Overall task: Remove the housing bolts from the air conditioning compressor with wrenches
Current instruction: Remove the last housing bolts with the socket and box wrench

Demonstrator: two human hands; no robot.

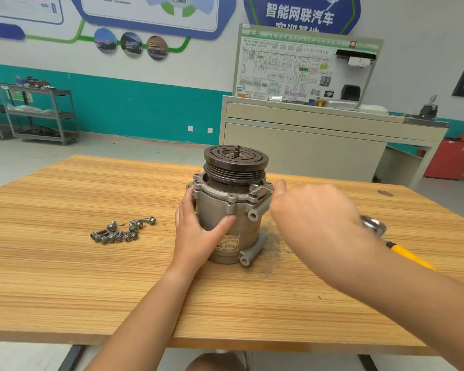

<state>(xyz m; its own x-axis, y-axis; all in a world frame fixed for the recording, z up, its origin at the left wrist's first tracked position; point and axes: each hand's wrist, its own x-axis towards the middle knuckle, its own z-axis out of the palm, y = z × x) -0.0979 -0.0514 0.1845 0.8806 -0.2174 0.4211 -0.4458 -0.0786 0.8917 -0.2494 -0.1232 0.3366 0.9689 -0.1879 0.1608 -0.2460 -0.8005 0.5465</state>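
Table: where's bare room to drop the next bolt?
Free: table front-left, between bolt pile and near edge; far-left corner behind the pile. Crowded: compressor, left hand gripping it, right hand on wrench; ratchet to its right.

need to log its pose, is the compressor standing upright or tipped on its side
Upright: the compressor stands on end on the table, pulley on top, shaft pointing up, left hand gripping its body.
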